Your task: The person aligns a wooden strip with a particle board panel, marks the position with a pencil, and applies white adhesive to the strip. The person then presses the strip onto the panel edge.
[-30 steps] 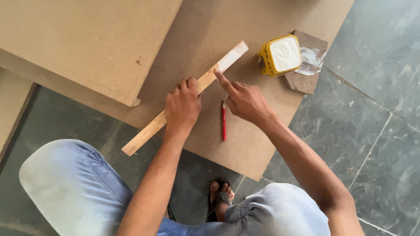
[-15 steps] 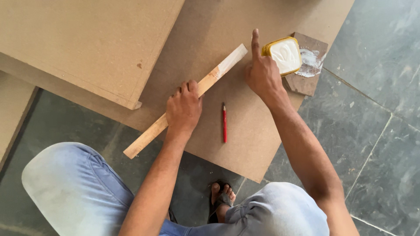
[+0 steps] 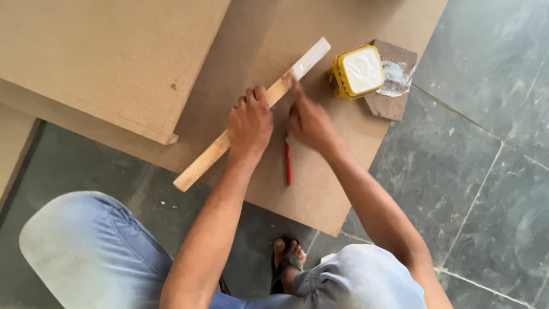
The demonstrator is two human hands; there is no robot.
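A narrow wooden strip lies diagonally on a brown board; its far end is coated white. My left hand presses down on the strip's middle, fingers curled over its edge. My right hand is beside it, index finger touching the strip where the white coating begins. A yellow tub of white paste stands just beyond my right hand. A red pencil lies on the board below my hands.
A small brown offcut smeared with white paste sits under and beside the tub. A thick board panel rests at upper left. Grey stone floor tiles lie to the right. My knees and a sandalled foot are below.
My right hand went up to the yellow tub with its finger, then came back down to the wooden strip. My left hand stayed on the strip.
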